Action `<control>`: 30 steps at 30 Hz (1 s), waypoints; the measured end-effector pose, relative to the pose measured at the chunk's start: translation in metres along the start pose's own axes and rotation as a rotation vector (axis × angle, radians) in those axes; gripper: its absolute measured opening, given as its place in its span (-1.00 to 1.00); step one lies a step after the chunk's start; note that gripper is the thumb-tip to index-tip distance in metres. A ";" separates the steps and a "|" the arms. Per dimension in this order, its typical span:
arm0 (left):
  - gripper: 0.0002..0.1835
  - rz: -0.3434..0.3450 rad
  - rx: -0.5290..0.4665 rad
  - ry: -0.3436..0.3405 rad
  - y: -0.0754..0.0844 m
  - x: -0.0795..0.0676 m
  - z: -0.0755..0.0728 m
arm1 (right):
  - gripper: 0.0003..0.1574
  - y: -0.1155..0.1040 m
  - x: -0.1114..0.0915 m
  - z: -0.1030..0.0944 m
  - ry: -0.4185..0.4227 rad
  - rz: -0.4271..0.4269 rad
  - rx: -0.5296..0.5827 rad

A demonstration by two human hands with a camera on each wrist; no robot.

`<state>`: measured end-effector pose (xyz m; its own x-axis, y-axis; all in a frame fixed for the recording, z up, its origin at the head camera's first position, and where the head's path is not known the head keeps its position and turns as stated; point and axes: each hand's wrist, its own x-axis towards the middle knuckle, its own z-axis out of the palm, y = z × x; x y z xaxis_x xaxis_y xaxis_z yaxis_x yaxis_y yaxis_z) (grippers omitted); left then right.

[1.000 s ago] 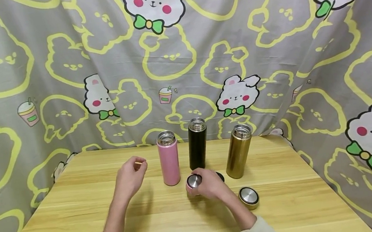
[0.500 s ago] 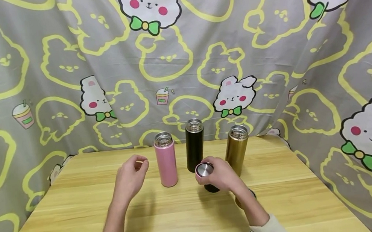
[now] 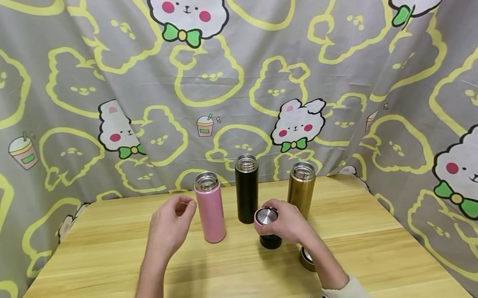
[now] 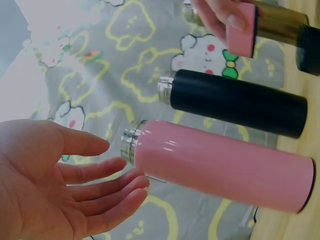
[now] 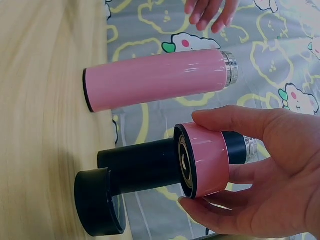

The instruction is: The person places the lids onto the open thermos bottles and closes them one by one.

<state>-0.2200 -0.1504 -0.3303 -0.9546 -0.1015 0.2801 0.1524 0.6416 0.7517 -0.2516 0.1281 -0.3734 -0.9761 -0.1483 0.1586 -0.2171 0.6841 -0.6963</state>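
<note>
**Pink lid (image 5: pixel 210 160) being held clear of the tabletop (image 3: pixel 102 265)**

The pink lid is being pinched round its side wall by the right grip (image 3: pixel 286 221), with the thumb on one side and fingers on the other. It is being held in the air near the black lid (image 5: pixel 94 202), apart from it. By the left grip (image 3: pixel 172 226) nothing is being held; its fingers are being held loosely bent near the pink flask (image 3: pixel 212 215), with a gap showing in the right wrist view.

The lid is being judged light and stiff, hard to crush, perhaps slippery on its glossy wall; an opposed hold there is being favoured, leaving the dark-edged underside uncovered.

No cap is being worn by the pink flask, the black flask (image 3: pixel 247 196) or the gold flask (image 3: pixel 301 193); all three are being supported upright by the tabletop. Bare metal necks are being shown, but whatever is being contained cannot be told. The gold lid (image 3: pixel 307 264) is being partly hidden by the right forearm.
</note>
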 end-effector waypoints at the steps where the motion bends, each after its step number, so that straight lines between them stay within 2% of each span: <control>1: -0.72 -0.007 -0.013 0.005 0.001 0.001 0.000 | -0.38 0.000 0.000 0.000 0.000 0.000 -0.001; 4: -0.63 -0.038 -0.062 0.008 0.002 0.003 0.002 | -0.39 0.000 -0.001 0.000 -0.001 0.001 0.002; 10: -0.18 -0.142 -0.148 -0.048 -0.005 0.009 0.007 | -0.38 0.000 -0.003 0.001 -0.005 0.003 0.019; 12: -0.08 -0.165 -0.163 -0.065 -0.008 0.011 0.010 | -0.38 0.000 -0.003 0.001 -0.008 0.004 0.023; 15: -0.01 -0.180 -0.186 -0.071 -0.012 0.015 0.018 | -0.37 0.001 -0.003 0.001 -0.006 0.009 0.023; 24: 0.18 -0.193 -0.284 -0.029 -0.024 0.024 0.051 | -0.34 0.002 0.000 0.000 0.013 0.004 0.005; 30: 0.19 -0.217 -0.284 -0.026 -0.036 0.027 0.068 | -0.32 0.001 0.002 0.002 0.018 0.006 0.003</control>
<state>-0.2686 -0.1248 -0.3902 -0.9781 -0.1906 0.0830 0.0068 0.3698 0.9291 -0.2535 0.1273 -0.3751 -0.9771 -0.1312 0.1674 -0.2115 0.6827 -0.6994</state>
